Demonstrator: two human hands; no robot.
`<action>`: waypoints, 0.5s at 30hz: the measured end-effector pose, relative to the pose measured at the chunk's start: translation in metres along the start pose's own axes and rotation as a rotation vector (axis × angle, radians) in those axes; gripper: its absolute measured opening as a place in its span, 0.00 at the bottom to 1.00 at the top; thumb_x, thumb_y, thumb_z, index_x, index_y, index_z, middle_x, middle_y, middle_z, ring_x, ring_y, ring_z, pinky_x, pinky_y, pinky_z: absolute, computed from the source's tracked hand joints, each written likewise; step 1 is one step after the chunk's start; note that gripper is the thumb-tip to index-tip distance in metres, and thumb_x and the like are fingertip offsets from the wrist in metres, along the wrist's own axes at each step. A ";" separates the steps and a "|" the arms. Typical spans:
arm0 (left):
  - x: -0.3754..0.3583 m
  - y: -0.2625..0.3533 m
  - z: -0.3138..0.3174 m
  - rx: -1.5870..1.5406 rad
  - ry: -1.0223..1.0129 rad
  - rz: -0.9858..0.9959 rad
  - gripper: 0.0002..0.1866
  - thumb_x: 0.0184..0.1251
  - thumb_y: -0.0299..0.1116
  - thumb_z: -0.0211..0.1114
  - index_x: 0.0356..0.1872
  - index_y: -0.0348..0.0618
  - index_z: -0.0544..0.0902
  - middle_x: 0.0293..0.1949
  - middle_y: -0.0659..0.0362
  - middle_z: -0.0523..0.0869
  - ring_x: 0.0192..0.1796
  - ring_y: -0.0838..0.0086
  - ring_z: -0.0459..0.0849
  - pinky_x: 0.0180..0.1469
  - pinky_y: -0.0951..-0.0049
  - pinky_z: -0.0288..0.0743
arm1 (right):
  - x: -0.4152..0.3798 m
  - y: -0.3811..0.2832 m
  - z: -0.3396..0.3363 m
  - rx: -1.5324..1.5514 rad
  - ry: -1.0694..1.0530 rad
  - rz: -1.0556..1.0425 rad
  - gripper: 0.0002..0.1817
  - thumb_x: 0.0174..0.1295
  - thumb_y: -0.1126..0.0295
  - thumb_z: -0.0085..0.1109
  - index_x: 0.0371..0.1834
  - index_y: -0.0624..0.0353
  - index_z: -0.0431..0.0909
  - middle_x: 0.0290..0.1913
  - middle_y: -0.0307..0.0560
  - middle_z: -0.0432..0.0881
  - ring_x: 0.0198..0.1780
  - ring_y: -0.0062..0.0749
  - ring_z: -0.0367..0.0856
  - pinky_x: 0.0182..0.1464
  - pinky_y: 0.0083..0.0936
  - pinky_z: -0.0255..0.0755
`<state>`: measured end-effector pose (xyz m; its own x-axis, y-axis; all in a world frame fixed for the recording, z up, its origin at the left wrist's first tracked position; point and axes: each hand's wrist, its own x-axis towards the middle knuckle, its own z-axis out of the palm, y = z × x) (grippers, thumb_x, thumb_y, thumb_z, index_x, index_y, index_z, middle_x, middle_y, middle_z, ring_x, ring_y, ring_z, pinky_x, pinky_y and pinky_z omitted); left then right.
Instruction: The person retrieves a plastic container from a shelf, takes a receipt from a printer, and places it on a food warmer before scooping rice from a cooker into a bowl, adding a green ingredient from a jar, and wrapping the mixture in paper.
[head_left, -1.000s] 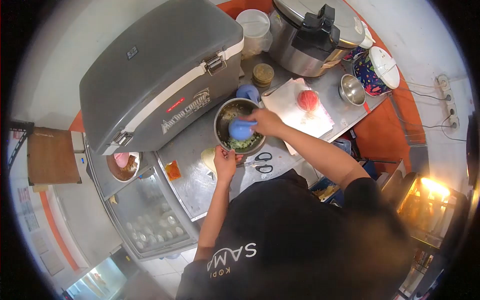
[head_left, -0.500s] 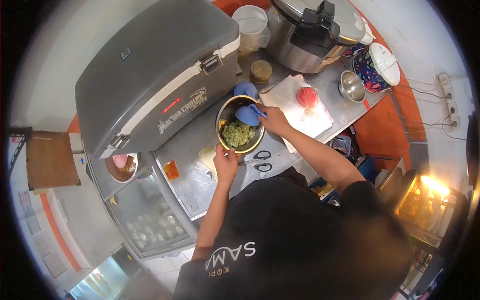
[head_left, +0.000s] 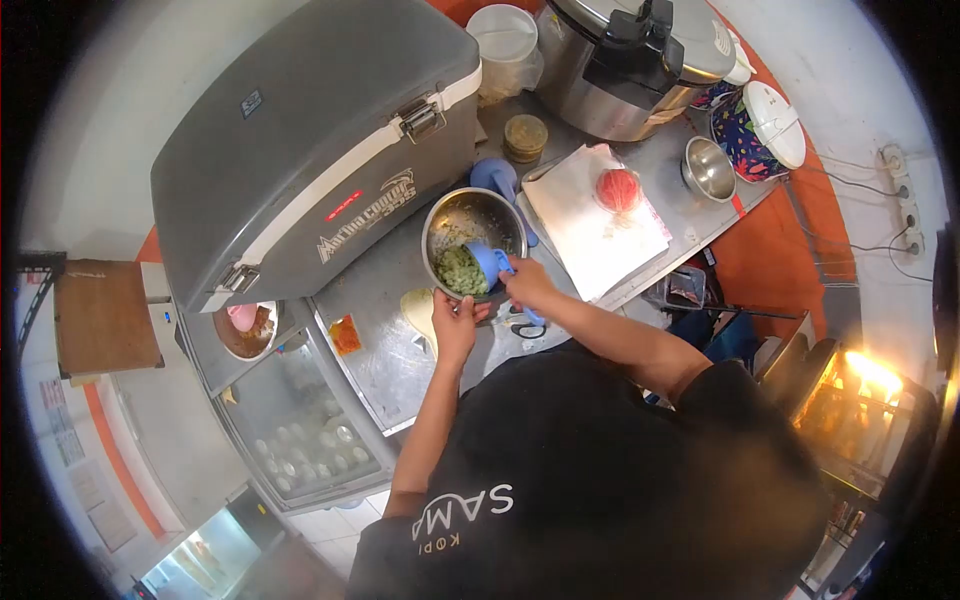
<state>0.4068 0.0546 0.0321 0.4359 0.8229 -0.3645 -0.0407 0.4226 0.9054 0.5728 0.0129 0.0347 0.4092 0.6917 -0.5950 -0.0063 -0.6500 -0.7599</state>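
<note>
A steel mixing bowl [head_left: 440, 215], tipped a little, holds chopped green food [head_left: 460, 272]. My left hand [head_left: 455, 318] is closed on its near rim. My right hand [head_left: 530, 285] grips the handle of a blue scoop [head_left: 485, 260], whose cup is down in the bowl against the green food. Behind the bowl lies another blue scoop [head_left: 492, 174]. A cream-coloured paddle [head_left: 418, 310] lies beside my left hand. Black-handled scissors [head_left: 527, 326] lie below my right hand, partly covered by it and the blue handle.
A large grey cooler box [head_left: 330, 130] stands along the counter's back left. A big steel rice cooker [head_left: 620, 75] is at the back. White paper sheets [head_left: 590, 245] carry a red wrapped bundle [head_left: 618, 190], with a small steel bowl [head_left: 709, 168] to their right.
My right hand has moved down and toward me, taking the blue scoop from the bowl's far right side into the green food. The bowl has shifted slightly left.
</note>
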 end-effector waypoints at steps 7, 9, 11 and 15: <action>-0.001 0.009 -0.004 0.018 -0.041 -0.072 0.18 0.72 0.17 0.49 0.59 0.37 0.60 0.48 0.46 0.79 0.41 0.60 0.88 0.41 0.68 0.86 | 0.004 -0.016 0.043 -0.023 0.114 -0.062 0.17 0.64 0.68 0.57 0.55 0.59 0.78 0.25 0.53 0.82 0.23 0.37 0.81 0.25 0.35 0.75; 0.003 0.011 -0.009 0.047 -0.083 -0.096 0.17 0.72 0.18 0.50 0.58 0.37 0.60 0.47 0.46 0.80 0.41 0.60 0.88 0.41 0.67 0.86 | -0.005 -0.050 0.038 0.090 0.086 0.082 0.15 0.61 0.68 0.58 0.49 0.63 0.80 0.31 0.62 0.84 0.33 0.53 0.86 0.38 0.42 0.80; 0.005 0.018 -0.011 0.074 -0.150 -0.122 0.15 0.73 0.20 0.51 0.57 0.37 0.61 0.46 0.45 0.80 0.41 0.60 0.88 0.42 0.66 0.86 | 0.022 -0.038 0.042 -0.202 0.249 -0.243 0.18 0.61 0.67 0.58 0.53 0.60 0.79 0.37 0.64 0.83 0.41 0.55 0.85 0.44 0.44 0.78; 0.011 0.021 -0.015 0.032 -0.142 -0.153 0.13 0.74 0.22 0.51 0.55 0.37 0.62 0.45 0.46 0.81 0.40 0.59 0.88 0.40 0.68 0.85 | 0.019 -0.043 0.030 -0.502 0.267 -0.517 0.27 0.57 0.70 0.61 0.63 0.50 0.76 0.43 0.60 0.82 0.46 0.56 0.82 0.49 0.42 0.76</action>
<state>0.3974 0.0781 0.0445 0.5572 0.6872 -0.4661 0.0630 0.5247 0.8489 0.5535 0.0635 0.0487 0.4546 0.8883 -0.0645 0.6344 -0.3737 -0.6767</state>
